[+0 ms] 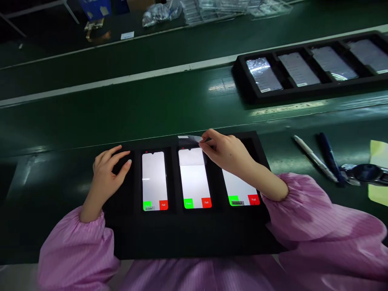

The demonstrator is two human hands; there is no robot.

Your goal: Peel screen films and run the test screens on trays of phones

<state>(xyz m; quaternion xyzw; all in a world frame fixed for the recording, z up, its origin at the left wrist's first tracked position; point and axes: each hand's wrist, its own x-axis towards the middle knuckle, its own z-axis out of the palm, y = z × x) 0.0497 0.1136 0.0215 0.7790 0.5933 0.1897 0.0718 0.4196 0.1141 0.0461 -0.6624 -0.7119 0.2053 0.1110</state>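
Note:
A black foam tray point(182, 234) lies in front of me with three lit phones in it. Each screen is white, with a green and a red box along its bottom. Between the thumb and forefinger of my right hand point(228, 151) is the corner of a clear screen film point(190, 140), lifted over the top of the middle phone point(195, 182). My right forearm covers part of the right phone point(242, 188). My left hand point(107, 171) has its fingers apart and empty, over the tray's left side beside the left phone point(154, 178).
A second black tray point(257, 95) with several film-covered phones stands at the back right. A white pen point(313, 157), a dark blue pen point(330, 157), a dark glossy tool point(365, 173) and yellow paper point(378, 151) lie at right. Clear plastic trays point(209, 10) sit at the far back.

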